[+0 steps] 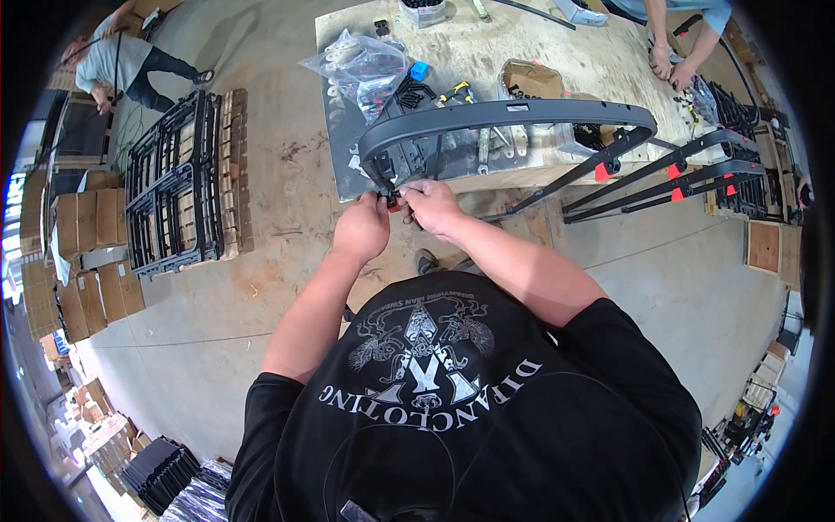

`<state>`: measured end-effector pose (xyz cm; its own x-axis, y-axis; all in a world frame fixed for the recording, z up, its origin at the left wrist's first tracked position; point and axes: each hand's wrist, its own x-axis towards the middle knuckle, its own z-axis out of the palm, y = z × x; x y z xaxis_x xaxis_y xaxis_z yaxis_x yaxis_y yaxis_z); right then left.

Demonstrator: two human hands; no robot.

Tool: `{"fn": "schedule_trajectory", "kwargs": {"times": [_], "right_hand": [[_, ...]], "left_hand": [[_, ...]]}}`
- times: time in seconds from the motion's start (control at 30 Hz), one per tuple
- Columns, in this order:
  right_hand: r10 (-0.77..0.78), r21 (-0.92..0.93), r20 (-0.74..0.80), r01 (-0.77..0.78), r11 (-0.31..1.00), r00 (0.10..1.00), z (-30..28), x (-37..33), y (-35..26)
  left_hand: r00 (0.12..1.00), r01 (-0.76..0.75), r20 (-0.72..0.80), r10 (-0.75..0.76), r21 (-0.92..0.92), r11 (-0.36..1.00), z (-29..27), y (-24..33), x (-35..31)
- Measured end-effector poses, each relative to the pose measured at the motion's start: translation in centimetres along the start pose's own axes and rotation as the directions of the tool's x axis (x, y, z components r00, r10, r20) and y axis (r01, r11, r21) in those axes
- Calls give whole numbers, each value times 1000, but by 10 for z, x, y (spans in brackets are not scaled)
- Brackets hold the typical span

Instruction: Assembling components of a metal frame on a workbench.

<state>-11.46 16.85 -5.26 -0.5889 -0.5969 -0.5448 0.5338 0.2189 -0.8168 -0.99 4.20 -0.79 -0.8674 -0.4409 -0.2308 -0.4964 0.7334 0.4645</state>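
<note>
Plywood workbench (487,65); both hands pinch red clip (394,204) on frame (513,113)

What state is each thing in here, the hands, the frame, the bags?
Left hand: pinched on the small red part.
Right hand: gripping the same spot.
Curved black frame: lying on the plywood table, its end overhanging.
Clear plastic bag: crumpled, on the table.
Black racks: stacked on a pallet.
</note>
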Motion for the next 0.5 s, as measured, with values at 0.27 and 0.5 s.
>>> {"fn": "schedule_trajectory", "kwargs": {"times": [0.27,0.5], "right_hand": [[-69,96,9,68,993,998,4,1,7],[-279,-134,85,288,948,957,-6,4,11]], "left_hand": [[998,18,55,-21,60,998,-5,2,0],[995,30,91,-36,73,997,-7,3,3]]}}
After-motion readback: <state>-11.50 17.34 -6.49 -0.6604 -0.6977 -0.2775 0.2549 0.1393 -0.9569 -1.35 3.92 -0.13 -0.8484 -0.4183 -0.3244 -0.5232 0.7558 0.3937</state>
